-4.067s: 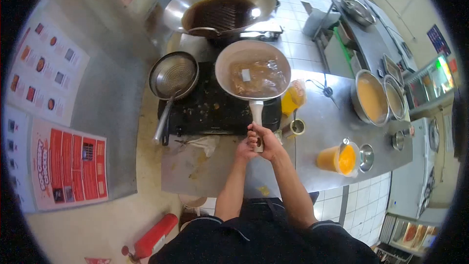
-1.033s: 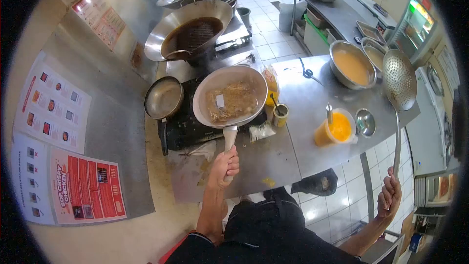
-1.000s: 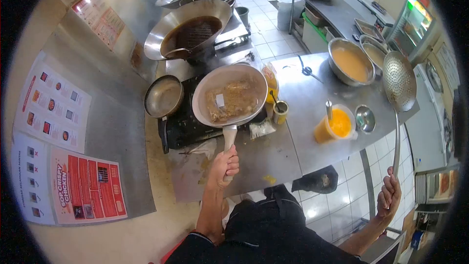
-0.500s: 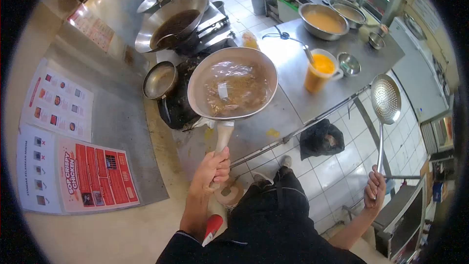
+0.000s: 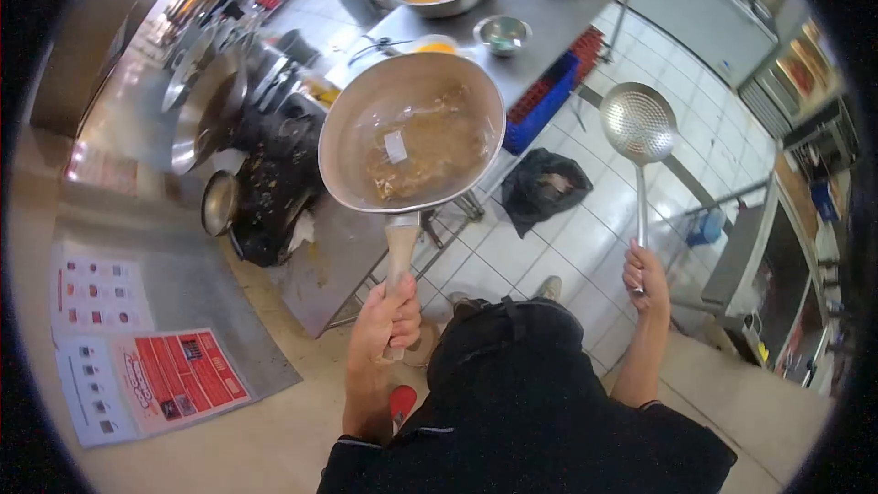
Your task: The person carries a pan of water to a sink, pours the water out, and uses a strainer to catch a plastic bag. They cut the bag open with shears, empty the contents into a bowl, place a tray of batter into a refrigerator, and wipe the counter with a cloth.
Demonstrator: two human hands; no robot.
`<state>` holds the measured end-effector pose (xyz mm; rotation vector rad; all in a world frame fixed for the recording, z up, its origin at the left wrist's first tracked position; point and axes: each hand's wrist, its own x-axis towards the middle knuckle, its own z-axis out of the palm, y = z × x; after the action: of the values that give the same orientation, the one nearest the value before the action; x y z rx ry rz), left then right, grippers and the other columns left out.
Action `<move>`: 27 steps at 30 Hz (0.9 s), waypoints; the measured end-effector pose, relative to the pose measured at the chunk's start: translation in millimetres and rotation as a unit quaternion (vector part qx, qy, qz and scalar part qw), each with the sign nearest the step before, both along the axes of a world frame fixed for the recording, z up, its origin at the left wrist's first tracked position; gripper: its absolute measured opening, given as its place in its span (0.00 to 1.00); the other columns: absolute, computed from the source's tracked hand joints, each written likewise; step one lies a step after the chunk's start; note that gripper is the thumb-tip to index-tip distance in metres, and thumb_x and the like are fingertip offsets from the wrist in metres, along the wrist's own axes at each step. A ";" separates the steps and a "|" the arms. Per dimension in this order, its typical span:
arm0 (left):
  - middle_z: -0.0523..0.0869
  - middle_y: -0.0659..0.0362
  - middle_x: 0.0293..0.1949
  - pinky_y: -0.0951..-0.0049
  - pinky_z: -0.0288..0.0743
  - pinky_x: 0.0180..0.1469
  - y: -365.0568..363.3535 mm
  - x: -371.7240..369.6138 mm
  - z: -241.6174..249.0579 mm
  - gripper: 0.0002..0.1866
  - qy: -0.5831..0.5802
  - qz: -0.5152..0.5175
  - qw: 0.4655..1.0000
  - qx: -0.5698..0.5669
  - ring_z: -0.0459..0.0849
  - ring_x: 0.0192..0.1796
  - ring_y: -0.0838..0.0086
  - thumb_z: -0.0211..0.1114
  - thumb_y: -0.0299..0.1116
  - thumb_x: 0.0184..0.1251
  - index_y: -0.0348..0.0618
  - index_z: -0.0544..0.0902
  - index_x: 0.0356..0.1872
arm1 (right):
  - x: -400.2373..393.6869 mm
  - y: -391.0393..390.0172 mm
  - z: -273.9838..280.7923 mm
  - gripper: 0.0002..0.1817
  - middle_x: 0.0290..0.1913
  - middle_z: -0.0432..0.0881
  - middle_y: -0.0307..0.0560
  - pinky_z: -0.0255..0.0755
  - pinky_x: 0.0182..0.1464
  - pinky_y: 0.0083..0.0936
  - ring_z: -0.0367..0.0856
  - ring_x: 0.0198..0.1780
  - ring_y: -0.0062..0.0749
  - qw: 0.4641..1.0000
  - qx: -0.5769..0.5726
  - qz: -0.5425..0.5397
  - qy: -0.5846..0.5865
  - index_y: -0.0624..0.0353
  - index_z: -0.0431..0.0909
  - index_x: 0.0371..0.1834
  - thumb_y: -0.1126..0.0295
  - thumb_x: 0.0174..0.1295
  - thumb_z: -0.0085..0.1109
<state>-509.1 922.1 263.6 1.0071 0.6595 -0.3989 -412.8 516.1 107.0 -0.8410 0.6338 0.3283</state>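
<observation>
My left hand [image 5: 388,318] is wrapped round the pale handle of a deep pan [image 5: 347,165], which is raised in front of me. Clear brownish liquid [image 5: 434,151] with bits at the bottom lies in the pan, and a small white patch shows in it. On the right my right hand [image 5: 646,276] grips the metal handle of a perforated skimmer [image 5: 638,123], its round head pointing up and away. Pan and skimmer are apart, both held above the floor and counter level.
A black bag [image 5: 541,192] lies on the tiled floor. Behind the pan, a steel table [image 5: 540,0] bears bowls. A sooty stove [image 5: 270,187] with a small pan [image 5: 220,203] and large woks [image 5: 210,110] stands left. A metal rack [image 5: 750,265] is at right.
The view has turned to the right, so stove and table appear farther left. The pan's liquid looks calmer. The skimmer is nearer to the pan. Both hands keep their holds.
</observation>
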 end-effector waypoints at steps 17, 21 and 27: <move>0.59 0.73 0.17 0.84 0.50 0.10 -261.7 181.3 -39.7 0.14 0.030 -0.313 0.949 -0.013 0.54 0.13 0.89 0.56 0.43 0.77 0.50 0.68 0.31 | -43.2 -155.5 -27.6 0.19 0.16 0.53 0.26 0.46 0.08 0.13 0.48 0.11 0.11 0.983 0.149 -0.099 0.036 0.48 0.68 0.38 0.44 0.73 0.47; 0.60 0.72 0.16 0.85 0.50 0.10 -314.1 239.0 -42.8 0.16 0.033 -0.390 0.920 -0.020 0.56 0.12 0.89 0.56 0.43 0.77 0.51 0.66 0.29 | -34.1 -164.1 -18.2 0.20 0.16 0.52 0.26 0.44 0.09 0.14 0.47 0.10 0.11 0.976 0.133 -0.168 0.047 0.49 0.68 0.39 0.44 0.74 0.43; 0.60 0.72 0.17 0.84 0.50 0.12 -398.6 326.0 -47.6 0.15 0.041 -0.521 0.852 -0.015 0.56 0.13 0.89 0.56 0.42 0.77 0.52 0.64 0.30 | -3.3 -175.6 12.1 0.18 0.15 0.55 0.28 0.45 0.09 0.14 0.48 0.10 0.11 0.949 0.129 -0.285 0.037 0.50 0.69 0.38 0.47 0.75 0.44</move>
<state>-183.1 523.5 216.0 1.2641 0.1104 -1.4057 -416.1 340.5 119.1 -0.3693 0.8533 -0.0850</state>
